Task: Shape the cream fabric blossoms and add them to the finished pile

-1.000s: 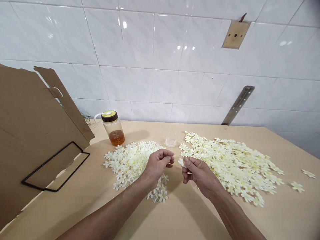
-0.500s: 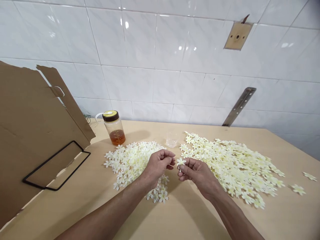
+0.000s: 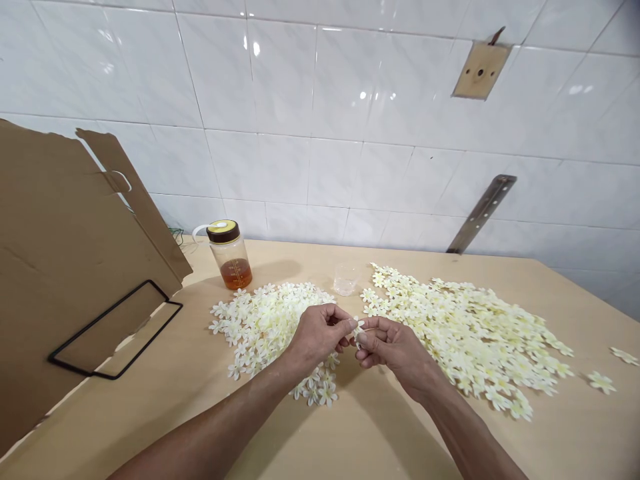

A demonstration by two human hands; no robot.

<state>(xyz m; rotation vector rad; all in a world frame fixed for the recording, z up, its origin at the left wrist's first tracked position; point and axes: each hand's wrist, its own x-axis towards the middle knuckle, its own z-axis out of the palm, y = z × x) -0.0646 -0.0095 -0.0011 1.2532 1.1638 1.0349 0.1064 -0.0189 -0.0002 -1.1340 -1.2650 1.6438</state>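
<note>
A small white artificial flower (image 3: 358, 326) is held above the table between my two hands. My right hand (image 3: 395, 347) pinches it from the right between thumb and fingers. From the left, the thumb and fingertips of my left hand (image 3: 323, 333) close on its edge. The fingers hide much of this flower. Under and beside my left hand lies a heap of white flowers (image 3: 270, 320). To the right of my right hand spreads a wider pile of pale yellow-white flowers (image 3: 465, 327). A small clear cup (image 3: 345, 280) stands just beyond my hands.
A lidded bottle (image 3: 231, 257) with amber liquid stands at the back left. Cardboard (image 3: 75, 253) with a black wire frame (image 3: 145, 333) rises on the left. Two loose flowers lie at the far right, one of them a single flower (image 3: 601, 381). A tiled wall (image 3: 330, 167) closes the back.
My left hand has moved right, and its fingers now meet the flower that my right hand holds. The view has shifted slightly.
</note>
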